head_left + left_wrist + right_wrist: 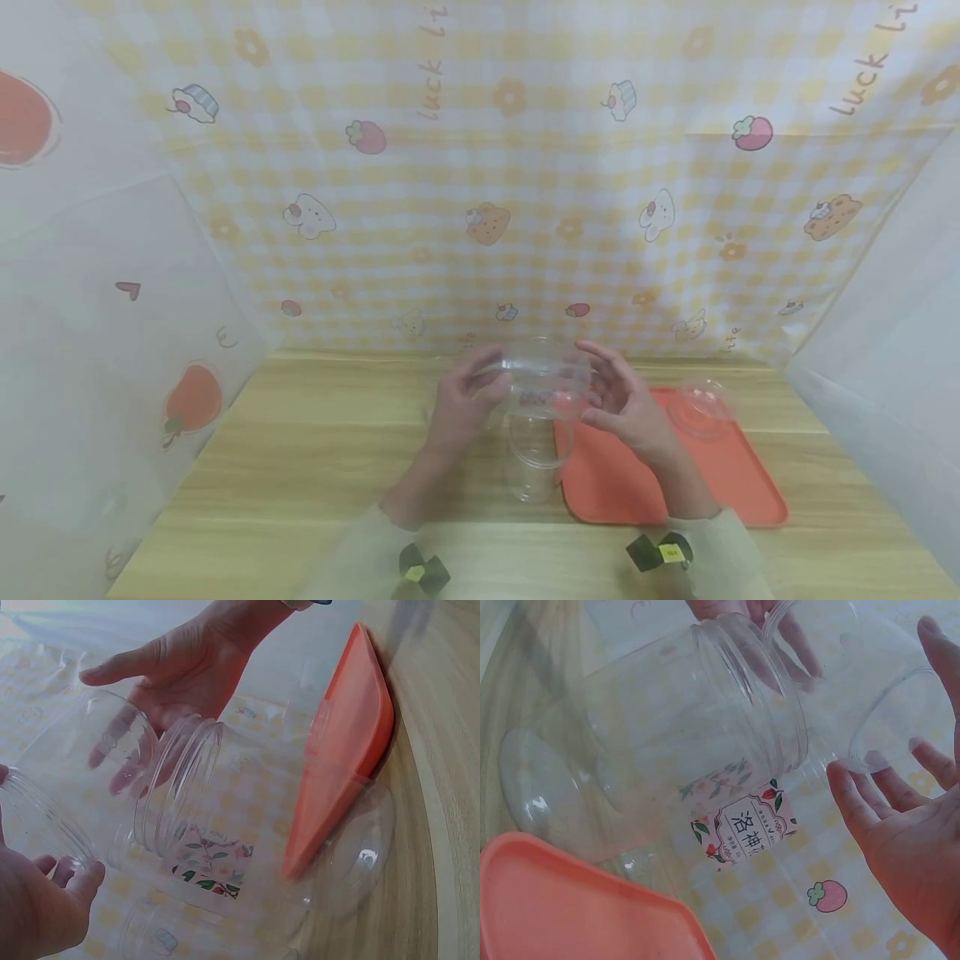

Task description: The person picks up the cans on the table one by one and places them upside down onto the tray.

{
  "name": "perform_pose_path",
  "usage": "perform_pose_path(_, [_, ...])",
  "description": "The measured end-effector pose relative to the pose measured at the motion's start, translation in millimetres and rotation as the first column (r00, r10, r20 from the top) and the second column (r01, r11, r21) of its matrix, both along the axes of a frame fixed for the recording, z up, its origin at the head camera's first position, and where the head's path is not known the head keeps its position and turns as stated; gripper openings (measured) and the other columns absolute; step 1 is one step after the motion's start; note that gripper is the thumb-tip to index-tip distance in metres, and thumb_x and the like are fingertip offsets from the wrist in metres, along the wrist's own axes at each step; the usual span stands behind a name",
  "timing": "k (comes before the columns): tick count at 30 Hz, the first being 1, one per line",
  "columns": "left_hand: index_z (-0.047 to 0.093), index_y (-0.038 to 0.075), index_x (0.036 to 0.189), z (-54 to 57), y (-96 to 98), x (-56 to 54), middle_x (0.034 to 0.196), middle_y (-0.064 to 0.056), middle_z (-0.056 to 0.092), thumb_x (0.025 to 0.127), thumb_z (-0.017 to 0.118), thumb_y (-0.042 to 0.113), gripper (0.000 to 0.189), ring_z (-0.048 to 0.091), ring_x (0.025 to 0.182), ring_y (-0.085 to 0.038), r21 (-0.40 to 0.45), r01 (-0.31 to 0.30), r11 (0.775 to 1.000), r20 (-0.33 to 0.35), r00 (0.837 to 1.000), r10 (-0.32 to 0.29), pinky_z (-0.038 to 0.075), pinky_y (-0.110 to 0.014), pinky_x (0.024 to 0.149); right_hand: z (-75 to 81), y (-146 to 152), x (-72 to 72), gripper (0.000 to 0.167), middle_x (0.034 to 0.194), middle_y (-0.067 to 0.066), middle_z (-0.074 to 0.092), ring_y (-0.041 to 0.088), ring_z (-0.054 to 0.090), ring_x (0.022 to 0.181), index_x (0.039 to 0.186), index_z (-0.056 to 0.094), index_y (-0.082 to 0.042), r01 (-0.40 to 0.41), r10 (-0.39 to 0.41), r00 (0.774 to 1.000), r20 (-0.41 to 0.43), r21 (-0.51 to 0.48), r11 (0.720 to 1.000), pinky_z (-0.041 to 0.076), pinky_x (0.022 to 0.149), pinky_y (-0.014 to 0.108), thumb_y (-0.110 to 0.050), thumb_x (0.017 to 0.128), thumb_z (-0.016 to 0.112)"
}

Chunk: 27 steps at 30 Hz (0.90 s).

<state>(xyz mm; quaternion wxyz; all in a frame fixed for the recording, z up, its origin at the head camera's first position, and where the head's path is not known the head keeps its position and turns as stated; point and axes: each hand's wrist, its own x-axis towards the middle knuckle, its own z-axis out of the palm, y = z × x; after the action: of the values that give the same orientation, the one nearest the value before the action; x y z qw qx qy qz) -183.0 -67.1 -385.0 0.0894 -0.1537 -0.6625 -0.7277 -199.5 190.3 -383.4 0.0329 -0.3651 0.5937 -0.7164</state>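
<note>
Currently, the left grip (467,400) pinches the jar (547,377) by its threaded rim; the right grip (624,404) spreads wide at its base, above a second jar (634,731).

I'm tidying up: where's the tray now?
In the head view, the tray lies on the table, right of centre, partly hidden by the right hand.

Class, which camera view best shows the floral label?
The right wrist view: the floral label appears large, its main writing legible. The left wrist view shows its leafy print; the head view, only a small blur.
</note>
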Motion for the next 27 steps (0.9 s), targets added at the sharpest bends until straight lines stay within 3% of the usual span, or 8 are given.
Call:
perform_pose_path(5, [0.06,0.01,0.139,1.1,2.3,1.3,0.139,-0.007,0.059,0.091,0.073,0.027,0.053,0.058,0.122,-0.031,-0.004,0.006,1.0,0.0,1.0,-0.006,0.055,-0.045,0.094,3.2,-1,1.8,0.081,0.149,0.027,0.042,0.042,0.05,0.129,0.155,0.032,0.001,0.028,-0.028,0.999,-0.019,0.038,0.999,0.057,0.087,0.035,0.022,0.084,0.067])
perform_pose_path(9, [0.06,0.012,0.14,3.4,3.3,3.4,0.14,-0.006,0.058,0.092,0.073,0.026,0.052,0.058,0.123,-0.031,-0.024,0.002,1.0,0.017,1.0,-0.001,0.054,-0.045,0.094,3.4,-1,2.3,0.08,0.148,0.028,0.043,0.041,0.049,0.13,0.154,0.033,0.002,0.048,-0.047,0.999,-0.027,0.05,0.998,0.056,0.091,0.038,0.021,0.084,0.068])
perform_pose_path(15, [0.058,0.015,0.142,7.4,1.9,6.8,0.143,-0.005,0.055,0.092,0.073,0.022,0.053,0.057,0.123,-0.029,-0.022,0.046,0.999,0.079,0.996,-0.044,0.056,-0.043,0.092,2.7,1,2.8,0.077,0.147,0.027,0.045,0.04,0.051,0.129,0.153,0.033,0.004,0.063,-0.061,0.997,-0.04,0.056,0.996,0.057,0.09,0.037,0.016,0.086,0.07])
perform_pose_path(20, [0.053,0.012,0.146,9.1,-0.5,7.5,0.146,-0.007,0.053,0.092,0.074,0.02,0.059,0.056,0.125,-0.03,-0.035,0.107,0.994,0.069,0.992,-0.104,0.057,-0.042,0.09,4.4,4,2.2,0.076,0.146,0.03,0.043,0.04,0.05,0.13,0.152,0.034,0.004,0.048,-0.045,0.997,-0.062,0.047,0.998,0.054,0.095,0.042,0.021,0.086,0.066])
perform_pose_path(27, [0.04,0.012,0.154,6.0,-3.3,7.8,0.15,-0.006,0.047,0.088,0.081,0.021,0.078,0.054,0.129,-0.03,-0.176,0.184,0.967,0.021,0.983,-0.183,0.052,-0.039,0.098,6.3,9,2.1,0.073,0.146,0.036,0.039,0.042,0.048,0.132,0.152,0.03,0.01,-0.003,0.003,0.993,-0.117,-0.003,1.0,0.054,0.096,0.041,0.023,0.087,0.061])
